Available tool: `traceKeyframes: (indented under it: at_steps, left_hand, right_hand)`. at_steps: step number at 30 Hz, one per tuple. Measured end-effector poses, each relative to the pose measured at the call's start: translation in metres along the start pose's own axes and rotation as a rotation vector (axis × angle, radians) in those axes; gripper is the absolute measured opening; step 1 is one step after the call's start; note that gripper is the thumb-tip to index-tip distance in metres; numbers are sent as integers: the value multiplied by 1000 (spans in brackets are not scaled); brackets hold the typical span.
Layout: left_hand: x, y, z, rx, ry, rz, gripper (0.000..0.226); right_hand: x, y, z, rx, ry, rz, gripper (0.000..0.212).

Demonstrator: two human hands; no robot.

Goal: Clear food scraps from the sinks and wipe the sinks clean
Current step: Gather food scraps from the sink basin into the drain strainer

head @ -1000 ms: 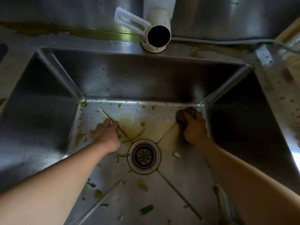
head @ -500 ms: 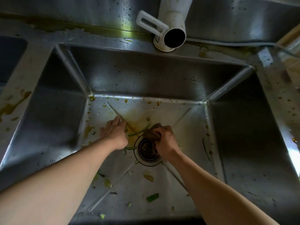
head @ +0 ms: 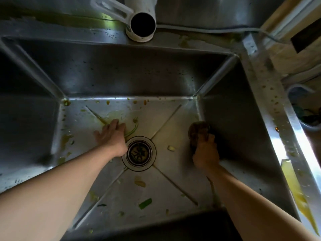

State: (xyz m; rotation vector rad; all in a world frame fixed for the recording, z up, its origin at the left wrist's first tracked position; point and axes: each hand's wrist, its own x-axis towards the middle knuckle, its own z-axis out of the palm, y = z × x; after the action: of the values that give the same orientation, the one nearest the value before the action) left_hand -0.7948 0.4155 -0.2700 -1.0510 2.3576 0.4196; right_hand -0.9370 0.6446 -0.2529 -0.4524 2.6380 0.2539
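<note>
Head view: steel sink [head: 121,80], scraps [head: 145,203] strewn.

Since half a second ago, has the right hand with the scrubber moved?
Yes. The right hand has carried the scrubber from over the drain rightward to the sink's right wall.

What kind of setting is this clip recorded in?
Probably a kitchen wash-up area: a deep stainless steel sink with a drain strainer, vegetable scraps such as a green stem on its floor, and a white faucet spout above.
</note>
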Motion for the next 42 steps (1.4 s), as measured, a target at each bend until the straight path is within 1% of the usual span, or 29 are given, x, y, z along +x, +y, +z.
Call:
traceKeyframes:
  at_steps: [3,7,12,15,18,20,24,26,27,31,32,34,36,37,39,42]
  left_hand:
    - [1,-4,1,35,-1,28,83]
    - [3,-6,0,41,16,55,87]
    - [1,-11,-1,26,-14,85,87]
    - [1,-14,-2,1,-63,96,89]
    - [2,-21,-9,-23,-113,126,87]
    - [3,-28,-15,-56,-90,129,85]
    - [8,-52,-25,-83,-38,61,83]
    - [13,-61,-28,-93,-30,28,83]
    - [15,-64,-27,-96,-27,19,84]
    - [18,-73,-18,-87,-72,13,86]
    - [18,-75,-15,-84,-71,17,86]
    - [20,-78,-13,-77,-52,29,86]
    - [21,-80,-13,-68,-29,37,85]
    - [21,-80,-14,-64,-16,43,84]
    - [22,-78,-14,-53,-1,57,82]
    - [22,-79,-16,-54,1,73,85]
  right_hand:
    - [2,-23,1,217,-89,78,78]
    - [-17,-64,7,459,-168,7,68]
    - [-40,-102,13,580,-209,-108,45]
    - [-47,-119,14,627,-230,-178,41]
    - [-48,-121,5,720,-258,-245,38]
    - [-44,-113,-7,821,-197,-250,37]
    - [-18,-94,-42,958,39,-234,37]
    - [8,-88,-54,1011,63,-208,37]
    - [22,-86,-56,1000,55,-200,39]
    - [71,-91,-46,752,0,-156,45]
    - [79,-97,-41,681,8,-144,48]
    - [86,-118,-30,522,49,-127,60]
    - [83,-143,-23,468,68,-142,67]
    - [80,-153,-20,457,74,-165,68]
    - [72,-169,-13,420,86,-268,66]
    - [59,-185,-7,332,96,-523,60]
